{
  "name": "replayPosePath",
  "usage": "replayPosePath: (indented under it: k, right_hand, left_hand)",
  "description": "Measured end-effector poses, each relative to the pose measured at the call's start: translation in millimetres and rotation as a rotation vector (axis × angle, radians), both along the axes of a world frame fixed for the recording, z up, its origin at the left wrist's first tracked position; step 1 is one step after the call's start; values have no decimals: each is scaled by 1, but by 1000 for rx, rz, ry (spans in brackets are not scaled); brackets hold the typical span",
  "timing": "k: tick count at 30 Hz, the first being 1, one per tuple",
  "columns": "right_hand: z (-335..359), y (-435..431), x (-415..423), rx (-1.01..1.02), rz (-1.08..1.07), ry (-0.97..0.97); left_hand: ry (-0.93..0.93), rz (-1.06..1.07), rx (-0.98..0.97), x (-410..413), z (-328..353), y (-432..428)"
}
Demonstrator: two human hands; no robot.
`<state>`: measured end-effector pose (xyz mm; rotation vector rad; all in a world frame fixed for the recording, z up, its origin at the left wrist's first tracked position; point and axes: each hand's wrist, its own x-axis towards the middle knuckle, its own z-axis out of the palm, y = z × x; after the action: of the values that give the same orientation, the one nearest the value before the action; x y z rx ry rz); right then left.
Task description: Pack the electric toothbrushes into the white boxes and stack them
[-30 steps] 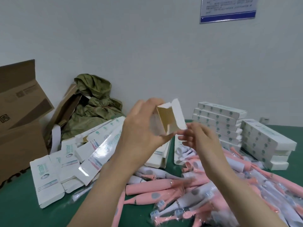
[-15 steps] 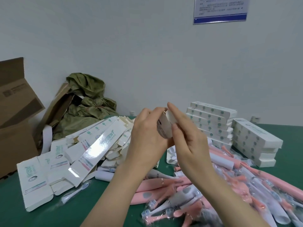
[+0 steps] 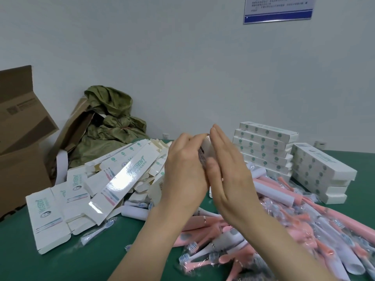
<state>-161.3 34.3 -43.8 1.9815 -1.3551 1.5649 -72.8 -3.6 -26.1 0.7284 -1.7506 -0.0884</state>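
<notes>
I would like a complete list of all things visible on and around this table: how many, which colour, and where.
held box: one, white, between both hands
packed boxes: two stacks, white, back right
flat boxes: a heap, white, left of centre
toothbrushes: a pile, pink and white, front right
carton: one, brown, far left
bag: one, olive green, against the wall
notice: one, blue and white, wall, top right
table: one, green, under everything
left hand: grips the held box
right hand: straight fingers press the box end

Bare left hand (image 3: 183, 169), bare right hand (image 3: 229, 171)
</notes>
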Motion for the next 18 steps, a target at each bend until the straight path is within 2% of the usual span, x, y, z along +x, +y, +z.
replayPosePath:
  k: [3, 5, 8, 10, 12, 14, 16, 18]
  right_hand:
    - [2, -1, 2, 22, -27, 103]
    - [5, 0, 2, 96, 102, 33]
    - [11, 1, -8, 136, 255, -455]
    - [14, -3, -24, 183, 171, -725]
    - [11, -11, -42, 430, 45, -844]
    - [1, -19, -56, 715, 22, -967]
    - [-6, -24, -60, 928, 180, -1151]
    - [-9, -23, -59, 1085, 386, -1246]
  left_hand:
    - [10, -9, 5, 3, -1, -2]
    - [59, -50, 58, 5, 1, 0]
    - [218, -158, 124, 17, 8, 0]
    - [405, -322, 186, 34, 12, -2]
    - [593, -532, 222, 53, 9, -6]
    - [732, -731, 306, 67, 2, -8]
    - [795, -800, 382, 74, -6, -9]
    - [807, -810, 439, 77, -14, -10]
